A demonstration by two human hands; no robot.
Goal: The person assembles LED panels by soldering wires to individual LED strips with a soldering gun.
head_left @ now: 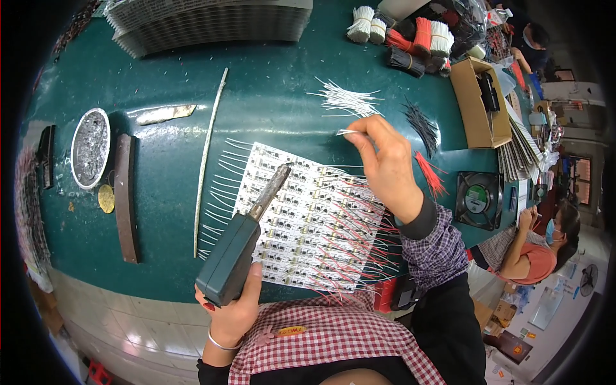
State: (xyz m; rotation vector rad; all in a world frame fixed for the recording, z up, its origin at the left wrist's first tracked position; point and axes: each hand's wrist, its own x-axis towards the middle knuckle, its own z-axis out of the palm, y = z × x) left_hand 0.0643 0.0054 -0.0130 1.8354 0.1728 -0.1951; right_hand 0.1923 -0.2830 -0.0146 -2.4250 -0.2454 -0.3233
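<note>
The right hand (pixel 388 160) holds one short white wire (pixel 342 132) in a narrow pinch of thumb and forefinger. The left hand (pixel 237 314) is closed around the handle of a green soldering tool (pixel 228 260).

The governing relation: the white circuit-board panel (pixel 282 247) lies below and to the left of the pinching fingers, flat on the green table (pixel 154 212). The wire runs nearly crosswise, its free end pointing left, above the panel's upper edge. The tool's long axis slants up and to the right — its dark tip (pixel 287 168) is over the panel's upper part, to the lower left of the wire and apart from it. A pile of white wires (pixel 350 99) lies just beyond the right fingers.

Not verifiable: whether the tip touches a board, and the wire's other end — lost within the grip. The right hand and sleeve obscure ground beside the panel's right edge; most left fingers are hidden behind the handle.
</note>
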